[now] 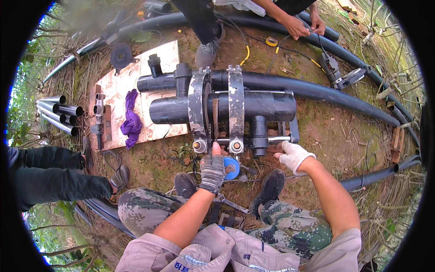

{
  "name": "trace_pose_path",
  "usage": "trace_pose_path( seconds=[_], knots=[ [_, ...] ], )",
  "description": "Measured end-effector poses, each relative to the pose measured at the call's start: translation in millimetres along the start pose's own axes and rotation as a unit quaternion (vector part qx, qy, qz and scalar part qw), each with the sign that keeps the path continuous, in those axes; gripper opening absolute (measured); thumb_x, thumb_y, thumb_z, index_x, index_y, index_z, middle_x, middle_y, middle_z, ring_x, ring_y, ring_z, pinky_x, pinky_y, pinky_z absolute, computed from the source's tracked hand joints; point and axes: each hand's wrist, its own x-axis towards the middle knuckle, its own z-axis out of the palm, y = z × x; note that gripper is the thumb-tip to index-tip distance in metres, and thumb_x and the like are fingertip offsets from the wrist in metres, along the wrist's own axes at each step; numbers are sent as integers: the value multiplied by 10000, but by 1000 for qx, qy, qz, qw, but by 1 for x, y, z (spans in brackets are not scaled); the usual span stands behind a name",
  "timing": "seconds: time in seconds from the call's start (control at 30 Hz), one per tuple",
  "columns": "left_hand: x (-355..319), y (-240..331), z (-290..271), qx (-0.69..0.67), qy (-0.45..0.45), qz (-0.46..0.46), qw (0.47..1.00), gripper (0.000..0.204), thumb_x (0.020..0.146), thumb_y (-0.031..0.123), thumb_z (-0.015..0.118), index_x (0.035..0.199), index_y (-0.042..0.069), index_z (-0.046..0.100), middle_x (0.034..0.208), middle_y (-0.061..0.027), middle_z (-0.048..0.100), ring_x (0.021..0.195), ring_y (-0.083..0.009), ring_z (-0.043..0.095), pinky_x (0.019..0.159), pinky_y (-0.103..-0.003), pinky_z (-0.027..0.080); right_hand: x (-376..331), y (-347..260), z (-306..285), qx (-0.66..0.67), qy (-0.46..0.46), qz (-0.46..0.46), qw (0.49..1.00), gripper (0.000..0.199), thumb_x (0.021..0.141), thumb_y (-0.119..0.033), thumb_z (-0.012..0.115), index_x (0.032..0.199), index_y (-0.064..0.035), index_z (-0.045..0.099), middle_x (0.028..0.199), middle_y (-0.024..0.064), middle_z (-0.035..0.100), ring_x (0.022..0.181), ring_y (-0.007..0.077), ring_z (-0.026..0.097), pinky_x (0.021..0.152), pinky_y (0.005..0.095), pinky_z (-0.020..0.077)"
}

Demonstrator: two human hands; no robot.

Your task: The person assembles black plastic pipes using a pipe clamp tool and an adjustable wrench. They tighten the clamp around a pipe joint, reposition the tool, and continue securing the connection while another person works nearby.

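A pipe clamp frame (236,104) with worn metal rings stands in front of me, holding short, thick black pipe fittings (267,107) with side branches. My left hand (212,172), in a grey striped fingerless glove, is at the near foot of the left ring. One bare digit points forward; its other fingers are hidden. A round blue piece (231,168) with dirt on it sits right beside this hand. My right hand (294,156), in a whitish glove, is by the right end of the frame's metal rod (277,139). Its fingers are apart, with nothing seen in them.
A wooden board (156,111) on the left bears a purple cloth (131,120). Long black pipes (326,92) curve across the ground. Beyond the frame, a co-worker's hands (304,27) handle a cable near a clamp tool (337,75). Another person's legs (63,172) are at left.
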Motion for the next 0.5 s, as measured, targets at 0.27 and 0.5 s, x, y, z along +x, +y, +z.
trace_pose_path(
  seconds=[0.27,0.5],
  knots=[
    [9,-18,-3,37,7,30,999,689,1034,621,480,839,5,722,712,-70,643,671,-156,610,589,-340,504,-1,-5,-1,3,-7,8,1000,502,992,-386,596,1278,26,580,1263,302,643,1220,448,593,1010,465,478],
    [-2,8,1,-7,-11,-49,999,689,1036,617,480,804,11,712,707,-65,640,640,-150,596,574,-330,500,-4,-7,-4,13,-15,6,1000,491,996,-364,596,1316,8,577,1323,269,633,1257,428,581,1033,445,474]
  ],
)
